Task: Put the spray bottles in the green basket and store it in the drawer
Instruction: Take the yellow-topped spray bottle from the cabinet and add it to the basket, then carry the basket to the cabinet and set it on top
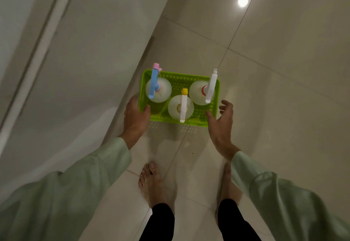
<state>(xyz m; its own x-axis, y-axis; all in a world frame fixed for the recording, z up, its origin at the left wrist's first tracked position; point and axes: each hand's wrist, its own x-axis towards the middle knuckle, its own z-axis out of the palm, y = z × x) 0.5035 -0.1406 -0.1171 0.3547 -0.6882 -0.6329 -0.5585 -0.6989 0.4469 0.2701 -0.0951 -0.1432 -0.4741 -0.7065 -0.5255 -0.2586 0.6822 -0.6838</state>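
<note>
The green basket (191,122) is in the middle of the head view, low over the tiled floor; whether it rests on the floor I cannot tell. Three spray bottles stand upright in it: one with a blue and pink trigger (162,91) at the left, one with a yellow nozzle (175,108) in front, and one with a white trigger and a red collar (198,94) at the right. My left hand (135,116) grips the basket's near left corner, thumb inside the rim. My right hand (220,122) is at the near right corner, thumb on the rim, fingers spread just off the wall.
A tall white cabinet front (91,61) with a long vertical seam fills the left side, its base close to the basket. Glossy beige floor tiles (274,108) stretch to the right and ahead. My bare feet (151,182) stand just behind the basket.
</note>
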